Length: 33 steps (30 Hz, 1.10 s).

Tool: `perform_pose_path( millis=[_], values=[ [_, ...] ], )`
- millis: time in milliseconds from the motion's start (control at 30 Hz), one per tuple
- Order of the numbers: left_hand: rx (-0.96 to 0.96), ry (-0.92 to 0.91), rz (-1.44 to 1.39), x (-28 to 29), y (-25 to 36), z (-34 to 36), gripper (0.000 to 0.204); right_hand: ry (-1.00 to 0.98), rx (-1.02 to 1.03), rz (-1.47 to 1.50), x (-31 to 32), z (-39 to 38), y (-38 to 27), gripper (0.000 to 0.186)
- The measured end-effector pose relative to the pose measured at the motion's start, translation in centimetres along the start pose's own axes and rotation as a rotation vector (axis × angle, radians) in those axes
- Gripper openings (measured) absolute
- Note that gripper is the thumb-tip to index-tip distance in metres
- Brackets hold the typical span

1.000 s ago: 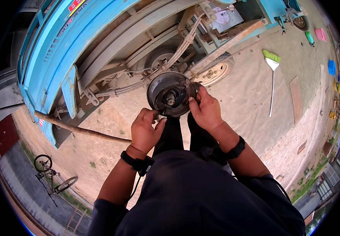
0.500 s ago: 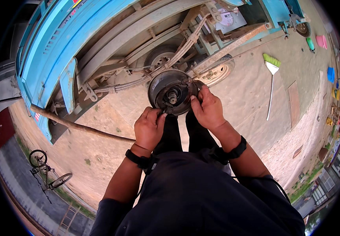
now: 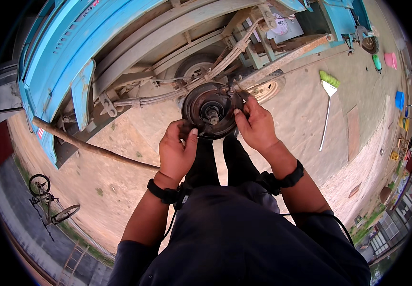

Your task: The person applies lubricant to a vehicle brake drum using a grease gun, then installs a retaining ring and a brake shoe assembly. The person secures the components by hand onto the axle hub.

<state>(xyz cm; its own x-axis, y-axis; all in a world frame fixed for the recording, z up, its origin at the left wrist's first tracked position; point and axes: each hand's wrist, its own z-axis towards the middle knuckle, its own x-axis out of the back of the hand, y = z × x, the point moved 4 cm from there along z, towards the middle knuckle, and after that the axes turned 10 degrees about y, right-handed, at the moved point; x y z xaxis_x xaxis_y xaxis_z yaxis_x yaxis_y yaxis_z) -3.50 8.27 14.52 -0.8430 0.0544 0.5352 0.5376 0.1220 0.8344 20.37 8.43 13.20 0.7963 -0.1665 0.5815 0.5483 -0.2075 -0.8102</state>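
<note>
A round, rusty brake backing plate (image 3: pixel 197 101) with a greasy stub axle (image 3: pixel 212 114) at its centre faces up in front of me, at the truck's underside. At its lower left rim, my left hand (image 3: pixel 178 148) is closed, thumb and fingers pinching the end of a dark curved piece that looks like a brake shoe. My right hand (image 3: pixel 257 123) grips a similar dark curved piece (image 3: pixel 239 101) at the right rim, thumb toward the hub. The fingers partly hide both pieces.
Above lies the blue truck body (image 3: pixel 72 62) with its frame and leaf spring (image 3: pixel 156 97). A wheel (image 3: pixel 265 89) lies behind the plate. A wooden pole (image 3: pixel 91 151) slants at left. A broom (image 3: pixel 330 88) lies on the right; a bicycle (image 3: pixel 51 202) stands lower left.
Both hands have drawn slightly outward from the hub, the left to the left and the right to the right. More of the brown plate shows between them. The view has shifted slightly.
</note>
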Motion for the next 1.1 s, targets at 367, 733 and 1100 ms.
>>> perform_pose_path(
  millis=[367, 733, 1100],
  values=[
    [0.059, -0.118, 0.094, -0.5, -0.3, 5.0, 0.033, 0.044, 0.018, 0.027, -0.1, 0.1, 0.8, 0.020],
    [-0.057, -0.094, -0.029, 0.3, -0.3, 1.4, 0.022, 0.144, 0.031, 0.138, 0.0, -0.7, 0.6, 0.019],
    [-0.405, -0.035, 0.380, -0.7, 0.8, -0.6, 0.015, 0.077, 0.074, 0.032, 1.4, -0.3, -0.3, 0.025]
  ],
)
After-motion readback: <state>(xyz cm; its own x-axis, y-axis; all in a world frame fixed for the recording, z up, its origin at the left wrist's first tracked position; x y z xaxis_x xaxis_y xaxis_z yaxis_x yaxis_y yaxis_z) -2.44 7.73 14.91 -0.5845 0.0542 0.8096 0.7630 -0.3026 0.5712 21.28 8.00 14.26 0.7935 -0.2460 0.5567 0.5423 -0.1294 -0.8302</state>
